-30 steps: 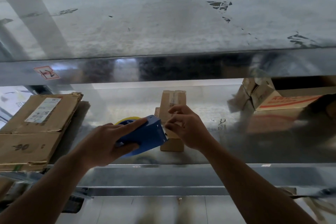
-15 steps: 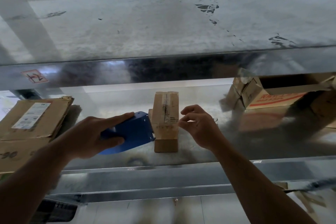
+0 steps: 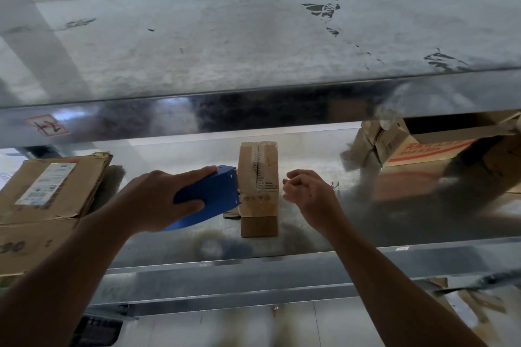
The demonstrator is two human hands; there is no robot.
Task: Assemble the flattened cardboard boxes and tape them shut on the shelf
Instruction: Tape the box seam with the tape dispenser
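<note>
A small narrow cardboard box (image 3: 258, 186) stands on the metal shelf (image 3: 310, 242), its top seam covered with clear tape. My left hand (image 3: 158, 200) grips a blue tape dispenser (image 3: 210, 197), whose front edge sits against the box's left side. Just right of the box is my right hand (image 3: 306, 191), apart from it, with fingers curled and fingertips pinched together. Whether a strip of tape runs between those fingers I cannot tell.
Flattened cardboard boxes (image 3: 48, 197) with a white label lie stacked at the shelf's left. At the right stands an open carton (image 3: 423, 144) with red print, above another blurred box. An upper metal shelf (image 3: 253, 45) overhangs closely.
The dispenser moved left off the box top to its left side. My right hand left the box and drew away to the right. The view shifted slightly.
</note>
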